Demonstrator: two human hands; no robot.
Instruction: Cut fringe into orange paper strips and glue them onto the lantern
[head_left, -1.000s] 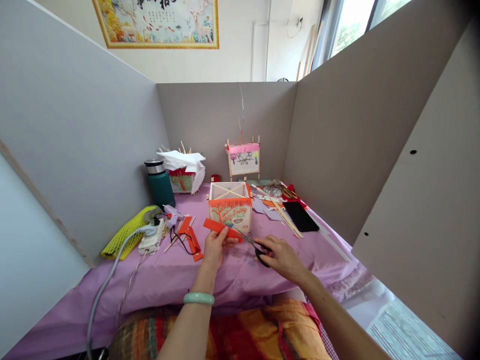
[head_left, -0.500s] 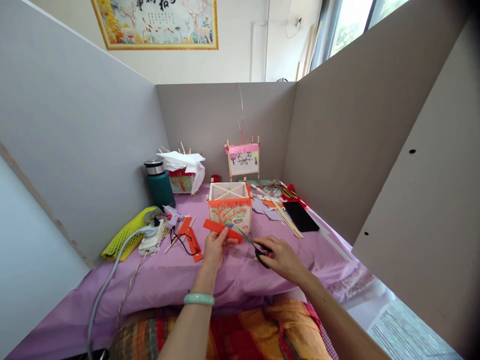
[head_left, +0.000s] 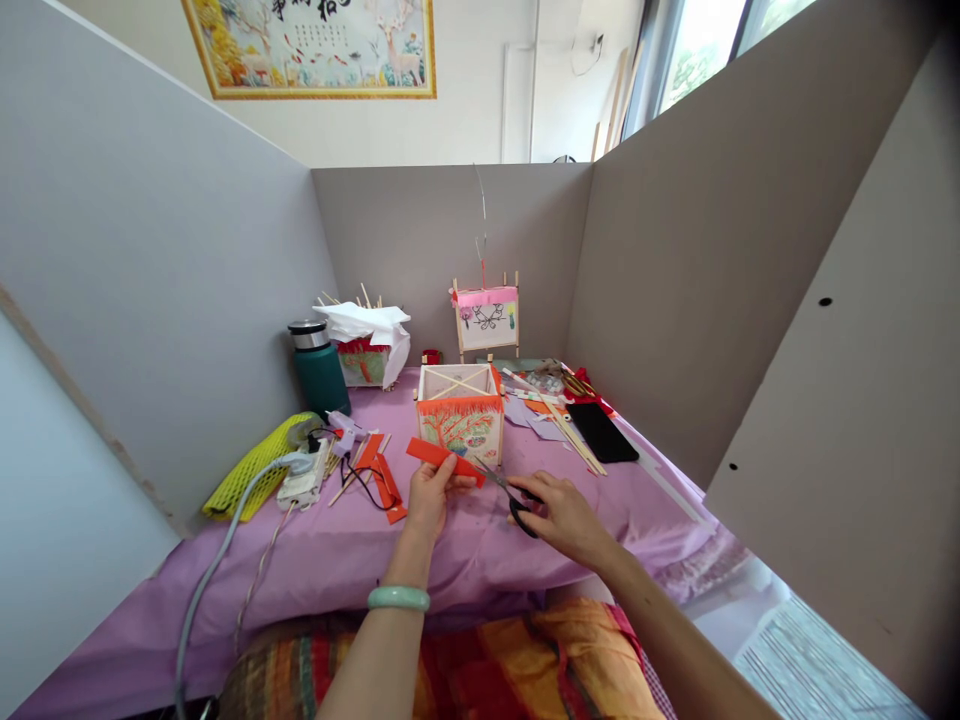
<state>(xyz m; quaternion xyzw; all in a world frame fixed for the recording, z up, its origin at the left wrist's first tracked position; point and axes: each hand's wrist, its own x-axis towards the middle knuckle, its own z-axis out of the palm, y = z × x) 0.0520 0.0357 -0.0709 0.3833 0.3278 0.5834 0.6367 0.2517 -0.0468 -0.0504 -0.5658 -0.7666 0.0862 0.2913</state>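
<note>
Scissors (head_left: 496, 480) have shifted slightly toward the right end of the red-orange strip (head_left: 424, 452) since a second ago, while the strip itself has barely moved. Between thumb and fingers the left hand (head_left: 435, 494) pinches that strip, which slants down to the right just in front of the open-topped painted box (head_left: 459, 432). The right hand (head_left: 561, 512) grips the scissors by their black handles, the blades pointing at the strip's end; whether they touch it I cannot tell. Left of the hands, more red-orange strips (head_left: 387, 482) lie on the purple cloth (head_left: 469, 560), near a lilac glue gun (head_left: 346, 434) and a white power strip (head_left: 298, 488). Beyond stands a teal bottle (head_left: 321, 378). On the right, thin wooden sticks (head_left: 576, 442) lie beside a black phone (head_left: 603, 433).
</note>
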